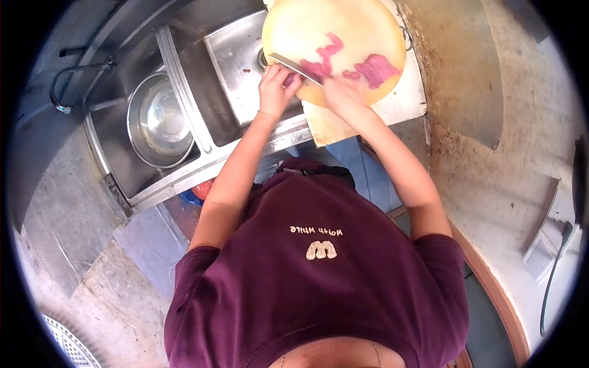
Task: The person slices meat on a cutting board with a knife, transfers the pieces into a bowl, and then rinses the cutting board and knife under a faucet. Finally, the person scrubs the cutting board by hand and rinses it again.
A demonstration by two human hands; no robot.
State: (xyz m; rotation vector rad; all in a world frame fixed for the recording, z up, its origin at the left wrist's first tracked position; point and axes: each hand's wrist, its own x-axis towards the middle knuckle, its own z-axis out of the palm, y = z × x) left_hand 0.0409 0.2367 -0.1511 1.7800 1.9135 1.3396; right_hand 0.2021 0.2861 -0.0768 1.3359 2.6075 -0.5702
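Note:
A round yellowish cutting board [331,18] carries several pieces of raw red meat. My right hand [343,95] is wrapped around the handle of a kitchen knife [296,69], whose blade slants up and to the left across the board's near-left edge. Close beside the blade, my left hand [278,92] has its fingers curled on a piece of meat [292,80]. Further up lies a thin strip of meat [328,50]. To the right of my right hand rests a larger flat slice [377,70].
Left of the board is a steel double sink [196,110], with a metal bowl [136,122] of clear liquid in its left basin and a faucet [61,92] beyond. A pale block [405,101] supports the board. A stained wall [466,67] stands at the right.

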